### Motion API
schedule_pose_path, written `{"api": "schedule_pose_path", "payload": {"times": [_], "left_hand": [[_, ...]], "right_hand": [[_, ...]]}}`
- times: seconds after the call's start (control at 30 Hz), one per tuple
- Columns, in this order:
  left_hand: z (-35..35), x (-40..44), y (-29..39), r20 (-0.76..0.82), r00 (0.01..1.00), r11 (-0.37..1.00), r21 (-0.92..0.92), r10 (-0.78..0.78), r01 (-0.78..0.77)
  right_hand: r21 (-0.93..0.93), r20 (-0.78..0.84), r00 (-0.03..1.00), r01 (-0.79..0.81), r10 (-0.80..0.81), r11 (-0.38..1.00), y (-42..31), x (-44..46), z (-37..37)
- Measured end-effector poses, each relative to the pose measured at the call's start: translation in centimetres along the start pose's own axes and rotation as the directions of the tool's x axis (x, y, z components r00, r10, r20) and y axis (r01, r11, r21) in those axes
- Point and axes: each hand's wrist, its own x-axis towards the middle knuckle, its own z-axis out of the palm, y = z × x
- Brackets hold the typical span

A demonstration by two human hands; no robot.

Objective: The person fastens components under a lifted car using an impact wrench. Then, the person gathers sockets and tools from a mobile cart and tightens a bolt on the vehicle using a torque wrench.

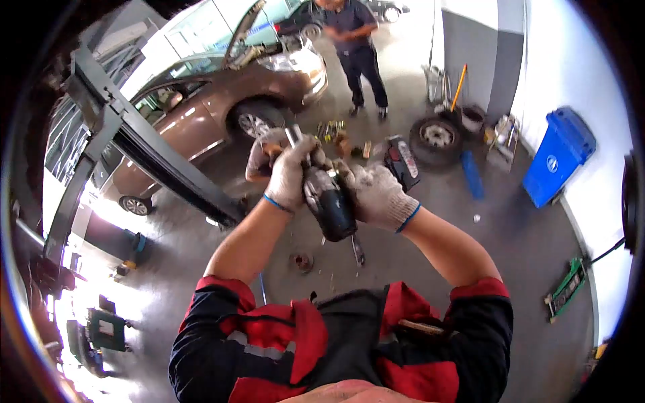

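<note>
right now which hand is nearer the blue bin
Right: the right hand is at the side of the dark tool toward the blue bin; the left hand is opposite.

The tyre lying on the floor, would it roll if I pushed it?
The tyre probably won't roll, because it lies flat on the floor. It's likely heavy: thick rubber surrounds a metal-looking rim. It might drag rather than glide, since rubber tends to grip.

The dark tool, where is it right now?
In the head view, the dark tool is near the centre, between the gloved left hand and right hand.
</note>
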Motion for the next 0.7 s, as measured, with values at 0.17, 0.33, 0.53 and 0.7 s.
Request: {"api": "schedule_pose_path", "payload": {"times": [0.17,0.33,0.53,0.7], "left_hand": [[-6.1,-4.7,-15.9,-0.413,0.806,0.902,-0.269,-0.424,0.337],[-10.9,-11.2,-26.6,-0.558,0.517,0.76,-0.504,-0.649,0.409],[-15.4,-17.1,-32.7,-0.591,0.204,0.596,-0.606,-0.781,0.527],[-24.5,-20.8,-37.4,-0.59,-0.073,0.539,-0.775,-0.804,0.33]], "right_hand": [[0.329,0.411,0.912,-0.146,-0.002,0.933,-0.7,-9.3,10.6],[0.515,0.678,0.722,-0.335,-0.136,0.789,-3.8,-17.5,19.5],[0.512,0.838,0.491,-0.554,-0.239,0.656,-9.6,-23.6,25.6],[0.554,0.831,0.419,-0.57,-0.366,0.607,-11.9,-20.6,28.6]]}}
